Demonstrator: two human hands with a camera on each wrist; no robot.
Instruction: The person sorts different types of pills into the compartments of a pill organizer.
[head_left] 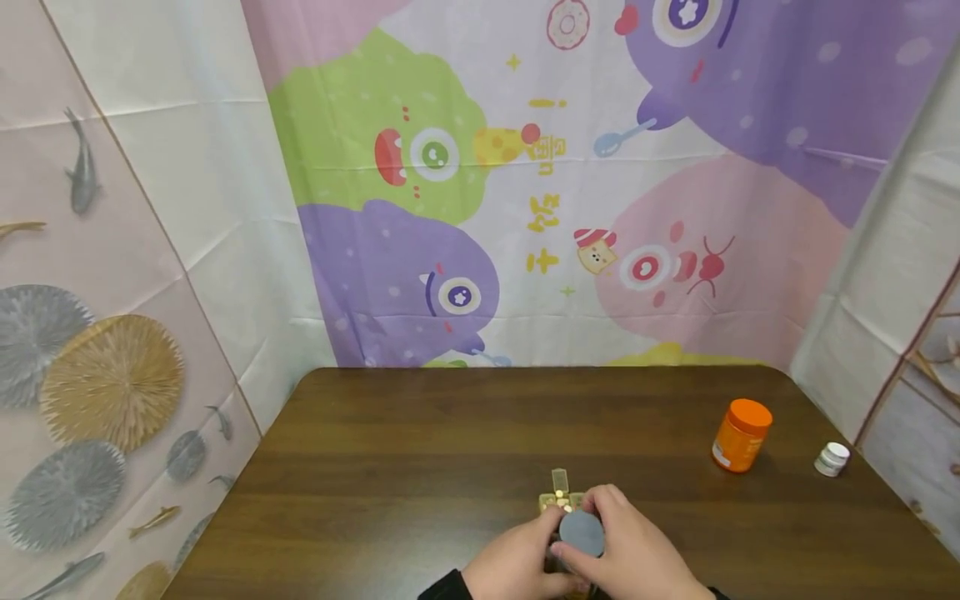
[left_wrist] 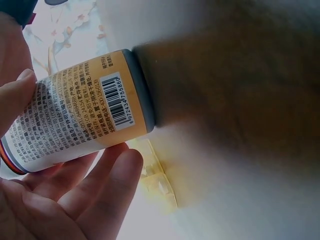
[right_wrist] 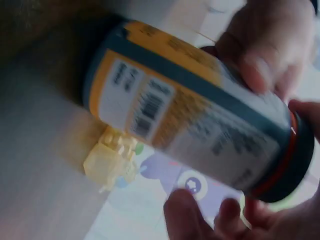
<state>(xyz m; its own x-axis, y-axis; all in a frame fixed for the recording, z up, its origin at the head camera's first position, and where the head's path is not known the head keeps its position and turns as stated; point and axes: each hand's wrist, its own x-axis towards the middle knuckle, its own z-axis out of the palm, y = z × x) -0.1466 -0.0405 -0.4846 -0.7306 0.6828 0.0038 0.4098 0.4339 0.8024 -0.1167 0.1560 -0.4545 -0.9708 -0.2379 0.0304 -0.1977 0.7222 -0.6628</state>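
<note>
A pill bottle point(left_wrist: 90, 110) with an orange and white printed label stands between my hands, its grey lid point(head_left: 581, 533) facing up in the head view. My left hand point(head_left: 510, 557) grips the bottle's body, thumb on one side and fingers on the other. At the lid, my right hand point(head_left: 637, 546) curls its thumb and fingers round the rim. Just beyond the hands lies a yellow translucent pill box point(head_left: 547, 502) with one flap point(head_left: 560, 481) raised and pale pills inside. The hands hide part of this box and most of the bottle in the head view.
An orange jar point(head_left: 742, 435) with an orange lid stands on the right side of the brown wooden table point(head_left: 420, 433). Farther right, a small white-capped bottle point(head_left: 832, 459) is close to the table's edge. A cartoon-printed curtain point(head_left: 450, 192) hangs behind the table.
</note>
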